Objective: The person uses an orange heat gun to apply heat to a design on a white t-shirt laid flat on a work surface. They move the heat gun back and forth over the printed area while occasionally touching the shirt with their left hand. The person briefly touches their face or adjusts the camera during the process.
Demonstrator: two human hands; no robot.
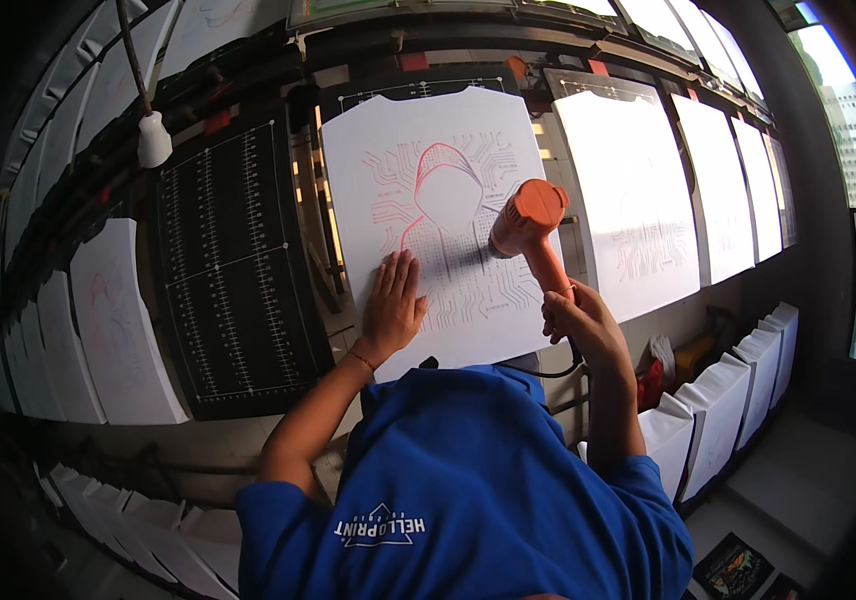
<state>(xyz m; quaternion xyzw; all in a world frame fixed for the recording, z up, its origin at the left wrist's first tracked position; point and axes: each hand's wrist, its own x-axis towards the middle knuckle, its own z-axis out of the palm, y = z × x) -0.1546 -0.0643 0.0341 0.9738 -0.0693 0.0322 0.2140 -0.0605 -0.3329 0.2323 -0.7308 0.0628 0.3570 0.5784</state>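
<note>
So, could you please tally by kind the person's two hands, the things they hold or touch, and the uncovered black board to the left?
Left hand and right hand: 2
Orange heat gun: 1
Printed white fabric piece: 1
Black board: 1
Total: 5

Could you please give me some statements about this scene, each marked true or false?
1. The right hand holds the heat gun. True.
2. The left hand lies on the white shirt. True.
3. The heat gun is blue. False: it is orange.
4. The black board lies to the left of the white shirt. True.
5. The white shirt is blank. False: it bears a print of a hooded figure.
6. The black board is plain. False: it has white markings.
</note>
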